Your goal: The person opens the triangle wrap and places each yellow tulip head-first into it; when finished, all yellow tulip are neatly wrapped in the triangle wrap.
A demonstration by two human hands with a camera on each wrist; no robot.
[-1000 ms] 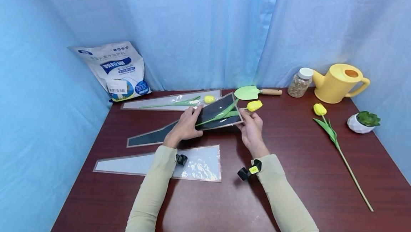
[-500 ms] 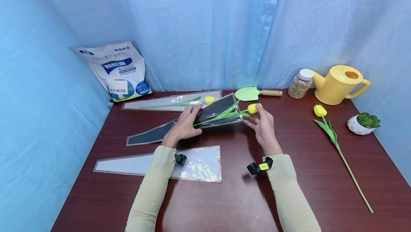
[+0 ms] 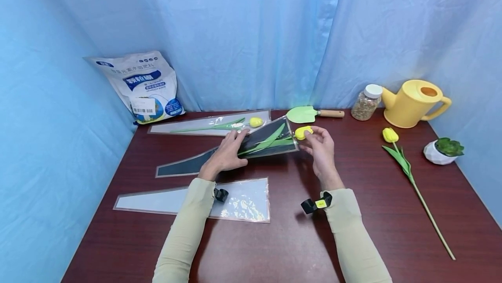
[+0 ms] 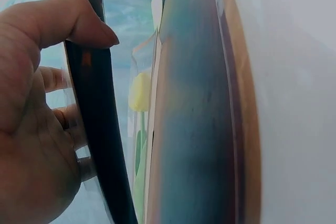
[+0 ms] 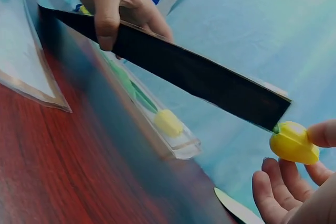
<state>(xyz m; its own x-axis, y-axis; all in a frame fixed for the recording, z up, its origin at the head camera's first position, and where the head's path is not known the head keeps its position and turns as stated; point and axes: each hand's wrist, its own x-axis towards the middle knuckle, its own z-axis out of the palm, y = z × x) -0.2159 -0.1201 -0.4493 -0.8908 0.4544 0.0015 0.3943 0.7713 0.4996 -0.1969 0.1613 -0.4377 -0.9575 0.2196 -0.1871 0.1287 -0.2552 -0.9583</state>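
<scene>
While two hands work above the reddish-brown worktop (image 3: 286, 248), one yellow tulip (image 3: 301, 133) takes all their attention: the left hand (image 3: 225, 154) grips the dark wrapper (image 3: 262, 134), thumb on one face and fingers behind, its wide end raised, and the right hand (image 3: 322, 152) pinches the bloom just outside that end, the green leaves (image 3: 272, 138) lying inside. To my eye the tulip is being fed into the wrapper, and the neat way is to keep the left-hand hold light enough not to clamp the leaves, line the bloom up with the wrapper's length, and nudge it gently without squashing it; a crooked push would likely bend a leaf or snag on the edge. From where I stand, the count runs to three tulips: the one in hand, a second tulip (image 3: 256, 122) in the back wrapper (image 3: 196, 123), and a loose tulip (image 3: 404, 161) on the right. Wrappers also number three, one dark and two pale, the front wrapper (image 3: 245, 198) showing no flower. Behind and beside them are one printed bag (image 3: 143, 87), one green trowel (image 3: 303, 114), one lidded jar (image 3: 365, 104), one yellow watering can (image 3: 409, 104) and one potted succulent (image 3: 449, 145).
</scene>
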